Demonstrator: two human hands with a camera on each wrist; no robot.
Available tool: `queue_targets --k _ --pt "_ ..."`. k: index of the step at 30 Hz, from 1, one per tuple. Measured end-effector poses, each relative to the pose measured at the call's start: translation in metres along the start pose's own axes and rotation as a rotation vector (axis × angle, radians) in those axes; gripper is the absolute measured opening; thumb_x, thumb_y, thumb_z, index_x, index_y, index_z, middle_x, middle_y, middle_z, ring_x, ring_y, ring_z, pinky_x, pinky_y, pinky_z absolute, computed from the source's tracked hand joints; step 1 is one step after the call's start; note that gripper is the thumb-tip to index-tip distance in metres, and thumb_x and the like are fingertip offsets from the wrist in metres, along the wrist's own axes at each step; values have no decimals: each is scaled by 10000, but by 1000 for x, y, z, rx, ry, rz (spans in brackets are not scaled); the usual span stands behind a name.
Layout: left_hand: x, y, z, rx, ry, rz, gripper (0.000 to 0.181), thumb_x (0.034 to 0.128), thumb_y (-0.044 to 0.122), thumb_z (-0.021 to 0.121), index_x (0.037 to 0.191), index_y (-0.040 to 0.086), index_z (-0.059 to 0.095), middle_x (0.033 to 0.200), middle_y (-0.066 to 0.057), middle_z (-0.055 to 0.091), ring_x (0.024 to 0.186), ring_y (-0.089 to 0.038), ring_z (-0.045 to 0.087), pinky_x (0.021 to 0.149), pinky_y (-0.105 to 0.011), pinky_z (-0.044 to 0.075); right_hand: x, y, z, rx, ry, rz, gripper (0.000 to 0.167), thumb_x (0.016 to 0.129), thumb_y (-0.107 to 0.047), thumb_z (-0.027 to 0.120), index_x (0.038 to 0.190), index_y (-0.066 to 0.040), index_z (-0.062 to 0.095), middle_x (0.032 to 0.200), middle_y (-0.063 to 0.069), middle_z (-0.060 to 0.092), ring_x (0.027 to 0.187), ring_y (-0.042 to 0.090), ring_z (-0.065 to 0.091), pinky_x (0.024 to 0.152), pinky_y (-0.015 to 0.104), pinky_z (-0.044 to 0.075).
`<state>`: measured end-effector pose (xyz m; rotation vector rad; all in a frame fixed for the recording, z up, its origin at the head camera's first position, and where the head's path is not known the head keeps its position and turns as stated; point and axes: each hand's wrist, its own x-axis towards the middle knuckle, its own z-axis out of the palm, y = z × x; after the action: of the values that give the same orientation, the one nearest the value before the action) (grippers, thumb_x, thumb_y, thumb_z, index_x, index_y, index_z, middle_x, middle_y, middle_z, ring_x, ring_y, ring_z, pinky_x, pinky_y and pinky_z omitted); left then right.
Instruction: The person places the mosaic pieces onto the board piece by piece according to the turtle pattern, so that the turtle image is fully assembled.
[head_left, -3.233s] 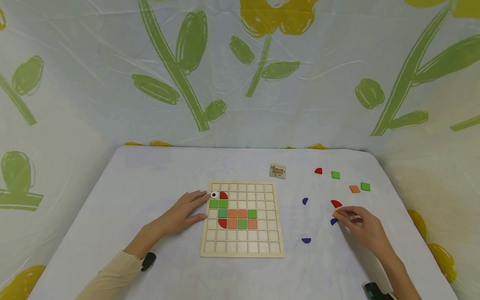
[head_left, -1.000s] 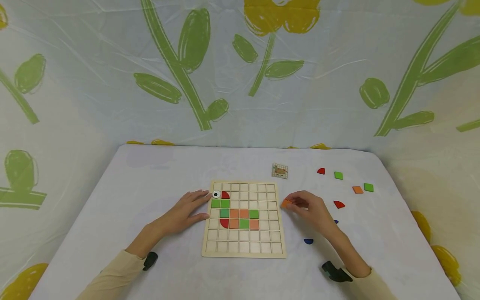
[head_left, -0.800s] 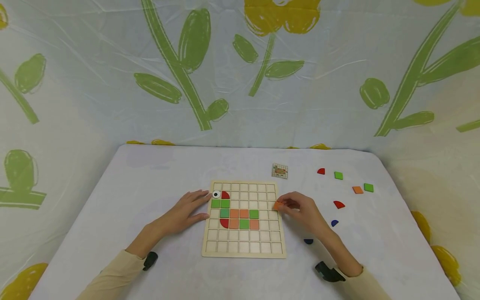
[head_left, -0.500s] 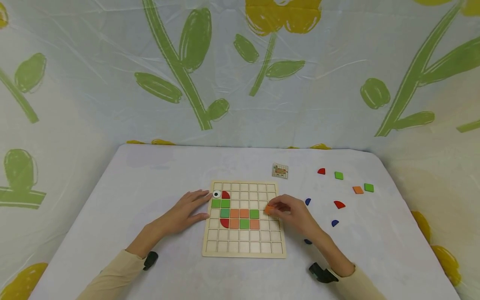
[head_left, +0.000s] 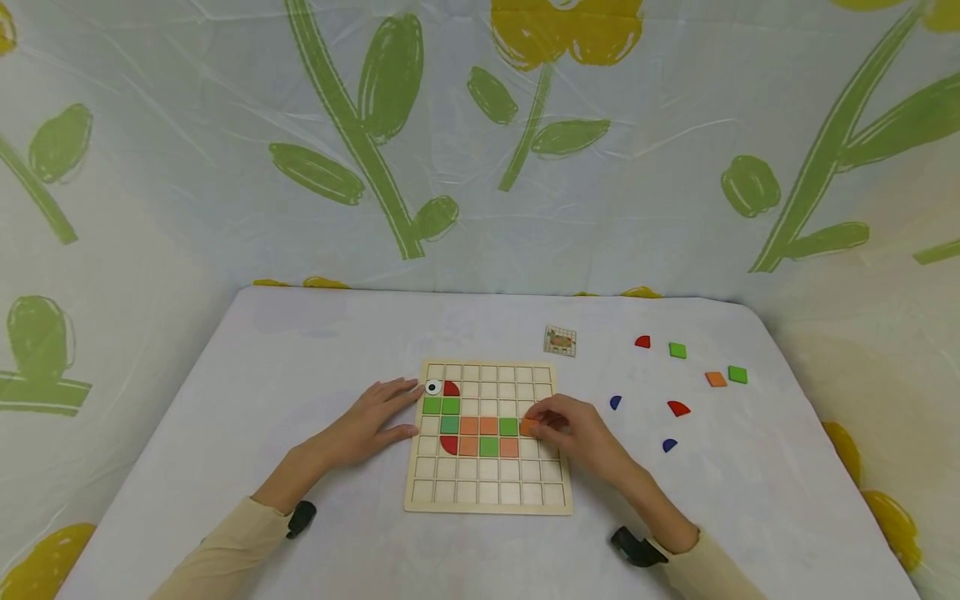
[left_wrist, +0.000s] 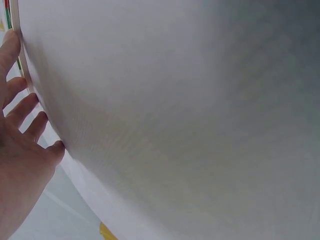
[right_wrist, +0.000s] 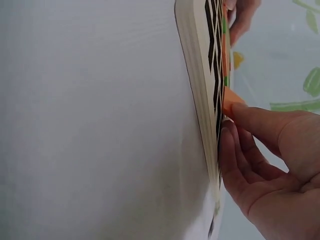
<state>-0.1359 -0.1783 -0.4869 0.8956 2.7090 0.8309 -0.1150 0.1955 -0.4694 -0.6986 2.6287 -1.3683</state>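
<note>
My right hand pinches an orange square tile at the board's right part, directly right of a green tile. In the right wrist view the orange tile is tilted between thumb and fingers. The wooden grid board bears a round eye tile, two red quarter-circles and several green and orange squares. My left hand lies with spread, relaxed fingers against the board's left edge; the left wrist view also shows this hand at the edge.
Right of the board lie blue half-circles, red quarter-circles, green squares and an orange piece. A small picture card lies behind the board's right corner. Patterned cloth hangs behind the table.
My right hand took the orange tile from the right side of the table and carried it left, over the board, beside the green tile. The left hand has stayed at the board's edge.
</note>
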Motion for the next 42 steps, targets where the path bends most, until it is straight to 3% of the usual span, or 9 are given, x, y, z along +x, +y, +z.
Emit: queue_targets --k 11,20,26,34,42 --pt "0 1 0 0 0 -4 659 1001 292 690 1555 40 437 1592 -187 405 1503 -426 291 1223 -621 168 2 -1 -1 -83 -47 19 187 939 -38 742 1120 -79 760 1076 -6 696 934 124 627 840 262 561" --pt "-1 3 -1 1 0 -3 658 1002 289 691 1553 33 438 1589 -193 408 1500 -430 295 1220 -625 173 2 1 -2 -95 -32 31 156 950 -53 736 1105 -76 745 1059 -7 692 915 130 630 828 271 571" --pt "-2 6 -3 -5 25 41 634 997 238 697 1531 -3 454 1561 -234 428 1468 -466 332 1187 -673 205 0 5 -10 -99 16 56 192 954 -62 737 1143 -42 711 1065 15 701 930 162 658 834 298 584" --pt "-2 6 -4 2 31 45 632 996 234 700 1526 -11 457 1554 -233 436 1463 -467 341 1183 -674 218 1 17 -32 -120 94 122 183 945 -67 752 1122 -53 712 1011 -10 695 918 155 658 836 307 589" --pt "-2 5 -2 8 45 70 634 985 224 711 1521 -11 465 1541 -244 447 1445 -482 359 1165 -689 235 0 34 -58 -206 202 162 160 961 -100 742 1109 -46 716 1016 50 707 921 204 664 834 349 603"
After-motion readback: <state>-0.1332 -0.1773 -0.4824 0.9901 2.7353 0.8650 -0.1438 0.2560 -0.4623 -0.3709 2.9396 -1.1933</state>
